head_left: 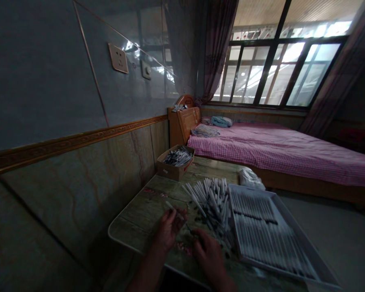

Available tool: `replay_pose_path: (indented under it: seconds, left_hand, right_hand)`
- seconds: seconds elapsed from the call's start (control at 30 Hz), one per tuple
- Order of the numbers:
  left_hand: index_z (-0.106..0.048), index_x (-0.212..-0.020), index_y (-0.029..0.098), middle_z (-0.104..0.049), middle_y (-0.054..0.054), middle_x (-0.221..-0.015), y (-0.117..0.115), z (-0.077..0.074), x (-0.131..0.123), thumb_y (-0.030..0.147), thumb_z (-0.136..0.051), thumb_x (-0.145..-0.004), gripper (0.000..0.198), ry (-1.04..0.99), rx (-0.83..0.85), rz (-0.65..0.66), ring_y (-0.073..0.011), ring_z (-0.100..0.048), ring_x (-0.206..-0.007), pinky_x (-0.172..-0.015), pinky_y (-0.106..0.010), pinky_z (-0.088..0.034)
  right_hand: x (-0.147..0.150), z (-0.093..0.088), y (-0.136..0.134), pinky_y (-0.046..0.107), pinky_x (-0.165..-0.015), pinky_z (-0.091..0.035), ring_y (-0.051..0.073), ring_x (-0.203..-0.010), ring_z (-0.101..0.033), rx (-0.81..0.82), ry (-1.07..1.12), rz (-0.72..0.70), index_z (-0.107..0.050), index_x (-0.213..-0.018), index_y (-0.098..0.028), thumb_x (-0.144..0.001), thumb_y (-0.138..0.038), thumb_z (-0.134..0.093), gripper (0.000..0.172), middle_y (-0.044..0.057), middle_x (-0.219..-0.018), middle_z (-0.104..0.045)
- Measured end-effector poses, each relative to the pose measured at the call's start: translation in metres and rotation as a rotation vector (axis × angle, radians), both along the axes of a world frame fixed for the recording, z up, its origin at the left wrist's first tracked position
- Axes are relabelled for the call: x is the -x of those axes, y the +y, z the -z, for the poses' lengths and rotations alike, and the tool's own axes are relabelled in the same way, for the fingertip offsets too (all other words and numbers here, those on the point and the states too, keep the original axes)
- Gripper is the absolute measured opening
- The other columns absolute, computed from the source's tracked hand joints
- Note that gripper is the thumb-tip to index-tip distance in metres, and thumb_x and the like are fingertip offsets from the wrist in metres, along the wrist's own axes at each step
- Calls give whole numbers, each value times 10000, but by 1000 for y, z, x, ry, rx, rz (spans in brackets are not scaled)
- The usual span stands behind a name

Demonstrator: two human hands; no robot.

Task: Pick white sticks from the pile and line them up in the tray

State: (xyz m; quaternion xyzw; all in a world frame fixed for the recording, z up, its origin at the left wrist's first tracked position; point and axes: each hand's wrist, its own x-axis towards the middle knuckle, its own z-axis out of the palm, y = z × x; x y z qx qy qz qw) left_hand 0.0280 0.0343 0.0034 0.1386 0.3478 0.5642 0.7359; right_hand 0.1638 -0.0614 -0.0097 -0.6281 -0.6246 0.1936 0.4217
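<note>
Foremost, the left hand (pixel 168 229) is shown above the near part of a bench (pixel 134 223) with a wood-print top, its fingers closed on a thin white tube (pixel 174 210). The right hand (pixel 208 255) is held just beside it, its fingers curled down at the foot of a loose heap of white tubes (pixel 213 202); whether anything is gripped by them cannot be told. Small pinkish scraps (pixel 182 247) are scattered on the bench below the hands. To the right of the heap, a white tray (pixel 301 239) is placed, with further white tubes (pixel 258 231) laid side by side in rows. Beyond these, a white cloth bundle (pixel 251 178) is seen at the far side of the bench, and a cardboard box (pixel 170 171) filled with dark-and-white tubes (pixel 178 157) is set at the far corner. Farther back, a bed (pixel 261 152) with a pink checked sheet is seen against a wooden headboard (pixel 182 123). A wall socket (pixel 118 58) is mounted on the left wall, and a curtained window (pixel 280 69) is shown behind the bed.
</note>
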Motion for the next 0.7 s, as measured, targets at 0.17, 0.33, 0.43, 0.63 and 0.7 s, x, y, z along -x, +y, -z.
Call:
replay_pose_path:
  seconds: [0.17, 0.33, 0.43, 0.63, 0.7]
  left_hand:
    - [-620, -812, 181, -747, -28, -773, -7, 3, 0, 201, -829, -693, 241, 62, -118, 97, -235, -759, -808, -731, -321, -609]
    - [-674, -830, 170, -766, -58, -831, -14, 1, 1, 345, -874, -627, 335, 160, -212, 205, -227, -742, -822, -698, -279, -575]
    - [-705, -853, 159, -775, -78, -861, -20, -1, -3, 367, -883, -612, 365, 123, -217, 234, -242, -736, -854, -738, -290, -564]
    - [-721, -846, 187, -786, -79, -842, -38, 12, -23, 335, -893, -598, 336, 23, -76, 190, -290, -736, -912, -761, -330, -572]
    - [-712, -804, 172, -780, -71, -788, -40, 14, -25, 323, -899, -595, 318, 25, -27, 175, -285, -745, -851, -702, -315, -583]
  right_hand:
    - [1, 0, 1, 258, -623, -501, 195, -687, -720, 3, -37, 35, -716, -1063, -238, -848, -233, -457, 336, 24, -782, -761]
    - [6, -12, 8, 260, -635, -500, 195, -729, -725, -14, -83, 113, -680, -1143, -250, -936, -311, -399, 355, 28, -848, -764]
    - [12, -15, 22, 304, -749, -520, 221, -903, -721, -58, -67, 226, -646, -1205, -210, -980, -373, -317, 431, 87, -1066, -746]
    - [28, -19, 57, 430, -1054, -395, 247, -1221, -550, -270, 158, 286, -567, -1291, -154, -983, -476, -311, 514, 146, -1277, -629]
    - [29, -26, 65, 411, -1059, -398, 224, -1228, -541, -266, 299, 231, -556, -1306, -176, -991, -484, -294, 513, 124, -1287, -619]
